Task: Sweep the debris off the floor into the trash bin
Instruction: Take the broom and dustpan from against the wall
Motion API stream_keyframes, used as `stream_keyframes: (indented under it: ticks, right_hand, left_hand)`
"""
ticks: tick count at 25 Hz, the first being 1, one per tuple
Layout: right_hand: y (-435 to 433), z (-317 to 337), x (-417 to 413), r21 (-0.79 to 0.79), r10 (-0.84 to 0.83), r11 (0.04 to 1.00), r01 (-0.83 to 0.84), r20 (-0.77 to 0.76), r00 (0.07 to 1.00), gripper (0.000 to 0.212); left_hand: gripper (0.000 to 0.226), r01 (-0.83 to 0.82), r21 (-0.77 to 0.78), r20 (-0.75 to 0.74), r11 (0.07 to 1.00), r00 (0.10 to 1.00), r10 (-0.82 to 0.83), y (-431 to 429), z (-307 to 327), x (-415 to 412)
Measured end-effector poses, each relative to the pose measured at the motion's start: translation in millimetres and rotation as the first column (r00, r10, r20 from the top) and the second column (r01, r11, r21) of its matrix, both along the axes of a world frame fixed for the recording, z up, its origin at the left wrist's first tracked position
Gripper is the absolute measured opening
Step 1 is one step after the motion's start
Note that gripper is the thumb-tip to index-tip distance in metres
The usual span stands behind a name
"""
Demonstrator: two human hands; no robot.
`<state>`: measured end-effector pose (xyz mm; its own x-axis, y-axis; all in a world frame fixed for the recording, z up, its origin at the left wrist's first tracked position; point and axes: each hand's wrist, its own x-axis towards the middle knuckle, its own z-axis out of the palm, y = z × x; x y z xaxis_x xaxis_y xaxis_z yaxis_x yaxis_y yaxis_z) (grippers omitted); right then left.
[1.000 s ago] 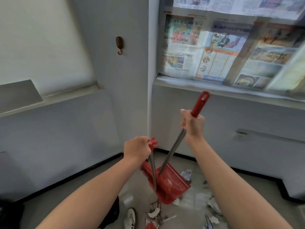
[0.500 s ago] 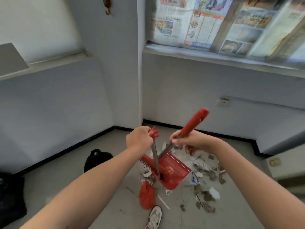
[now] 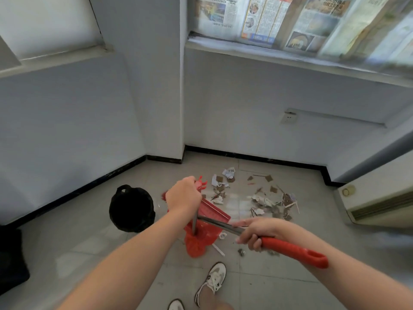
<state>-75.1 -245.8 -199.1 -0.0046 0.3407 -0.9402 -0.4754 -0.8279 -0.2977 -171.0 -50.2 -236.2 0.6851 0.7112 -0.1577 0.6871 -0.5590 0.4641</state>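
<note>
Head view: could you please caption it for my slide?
Left hand grips dustpan pole, right hand grips red-handled broom; debris litters floor near black bin.

Both forearms bare, reaching forward and down. Note on left hand (image 3: 183, 196): tight fist, back of hand toward camera, wrapped round top of dustpan handle (image 3: 201, 185). Forearm behind it runs straight back toward lower left. Note on right hand (image 3: 254, 231): below and right of left hand, apart from it, fingers (image 3: 251, 241) curled under broom handle (image 3: 290, 250), thumb lying along it. Forearm behind it runs back toward lower right.
</note>
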Motion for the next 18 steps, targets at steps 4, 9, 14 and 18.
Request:
stream_keyframes:
  ticks: [4,9,14,18]
  right_hand:
    - [12.4,11.6,12.5,0.02,0.011,1.0,-0.012,0.083,0.996,0.055]
    - [-29.4,-9.4,34.3,-0.053,0.061,0.998,-0.036,0.588,0.807,0.071]
    - [-75.8,-61.8,92.3,-0.111,-0.009,0.989,0.102,0.632,0.775,0.018]
    - [-71.0,-97.8,175.4,-0.079,-0.101,0.977,0.197,0.643,0.76,0.01]
  left_hand:
    - [0.009,-0.173,-0.196,-0.021,0.965,0.985,0.172,0.9,-1.1,1.3]
    - [0.016,-0.184,-0.843,0.003,0.505,0.937,0.348,-0.8,3.4,36.1]
    - [0.011,-0.168,-0.781,-0.023,0.601,0.97,0.242,-2.7,-6.4,85.3]
    - [0.021,-0.006,-0.532,-0.081,0.847,0.996,-0.044,-34.8,-20.1,133.9]
